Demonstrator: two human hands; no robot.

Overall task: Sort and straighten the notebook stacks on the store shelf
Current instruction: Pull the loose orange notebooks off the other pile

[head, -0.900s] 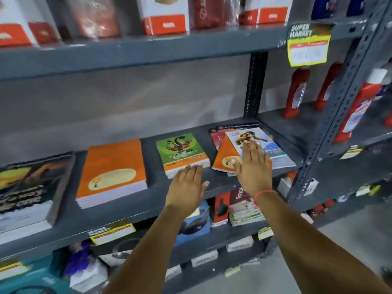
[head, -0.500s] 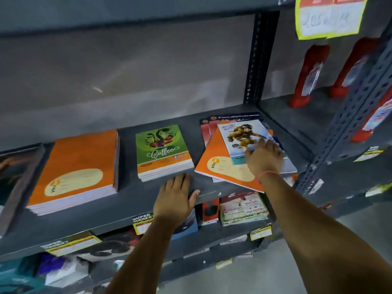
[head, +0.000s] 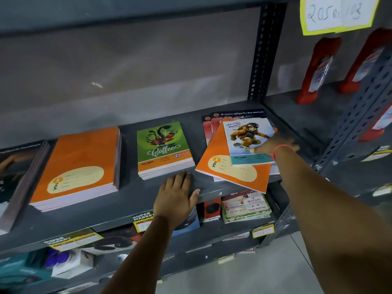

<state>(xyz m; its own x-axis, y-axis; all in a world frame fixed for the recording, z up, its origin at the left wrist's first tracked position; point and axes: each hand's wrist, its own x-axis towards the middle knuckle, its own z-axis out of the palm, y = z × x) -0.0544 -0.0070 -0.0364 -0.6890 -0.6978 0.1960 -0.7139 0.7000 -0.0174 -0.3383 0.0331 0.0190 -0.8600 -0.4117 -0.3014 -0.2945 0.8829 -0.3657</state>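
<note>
One orange notebook (head: 231, 166) lies skewed, corner overhanging the shelf (head: 127, 200).

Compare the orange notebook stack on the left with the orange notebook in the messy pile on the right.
The left orange stack sits square and wholly on the shelf; the right orange notebook is skewed, one corner overhanging the front edge. The left stack's cover is bare; the right one carries the adventure notebook under the right hand. Both have orange covers with a cream label.

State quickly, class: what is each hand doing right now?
Left hand: open, flat on the shelf edge, holding nothing.
Right hand: on the messy notebook pile; blurred, grip cannot be told.
</note>
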